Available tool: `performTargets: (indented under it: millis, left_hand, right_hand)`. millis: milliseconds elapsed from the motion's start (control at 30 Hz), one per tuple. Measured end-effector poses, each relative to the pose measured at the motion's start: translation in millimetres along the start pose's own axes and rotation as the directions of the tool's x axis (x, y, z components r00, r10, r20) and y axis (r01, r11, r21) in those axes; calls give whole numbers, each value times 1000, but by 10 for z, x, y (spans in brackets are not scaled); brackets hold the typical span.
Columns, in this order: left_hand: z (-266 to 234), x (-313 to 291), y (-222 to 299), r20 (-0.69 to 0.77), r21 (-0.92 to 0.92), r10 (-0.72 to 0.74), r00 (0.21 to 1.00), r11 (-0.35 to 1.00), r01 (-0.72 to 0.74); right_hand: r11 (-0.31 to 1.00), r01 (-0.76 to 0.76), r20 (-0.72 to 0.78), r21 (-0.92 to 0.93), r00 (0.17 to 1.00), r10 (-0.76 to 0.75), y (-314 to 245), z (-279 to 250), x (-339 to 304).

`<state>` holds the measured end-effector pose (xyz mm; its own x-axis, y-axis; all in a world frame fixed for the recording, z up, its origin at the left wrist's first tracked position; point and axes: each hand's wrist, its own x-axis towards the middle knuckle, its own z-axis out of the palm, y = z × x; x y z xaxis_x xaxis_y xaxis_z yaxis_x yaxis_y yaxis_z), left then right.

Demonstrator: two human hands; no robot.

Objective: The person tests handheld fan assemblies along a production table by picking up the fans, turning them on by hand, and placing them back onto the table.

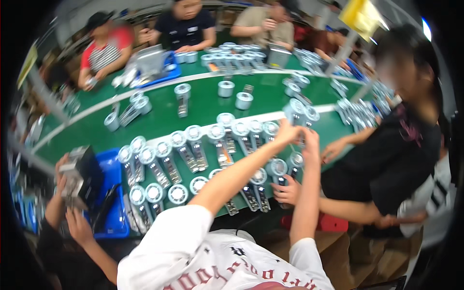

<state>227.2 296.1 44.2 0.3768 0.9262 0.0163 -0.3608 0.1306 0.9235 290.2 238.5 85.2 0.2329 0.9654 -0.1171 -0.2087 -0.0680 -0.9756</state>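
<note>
Devices (169, 166) lie in two rows along the near counter (334, 122), with a tray (123, 223) to their left and a heap (358, 115) to the right rear. Beyond a rail (266, 117), more devices sit scattered on a middle strip (163, 116). Farther back, another tray (172, 69) is left of a cluster (238, 60).
</note>
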Motion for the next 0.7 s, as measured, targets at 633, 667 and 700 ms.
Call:
performTargets:
  millis: [633,667,700]
  left_hand:
    - [-912,445,1280,288,922,396,872,132,-364]
    - [-1701,694,1399,153,978,523,839,43,-205]
    - [-2320,655,1776,152,979,515,843,40,-201]
  right_hand:
    - [-184,-64,0,-981,945,-326,5,-1088,1066]
    - [-215,159,238,-964,876,-420,19,-614,1122]
    - [-158,251,294,-955,871,-394,-13,-163,1047]
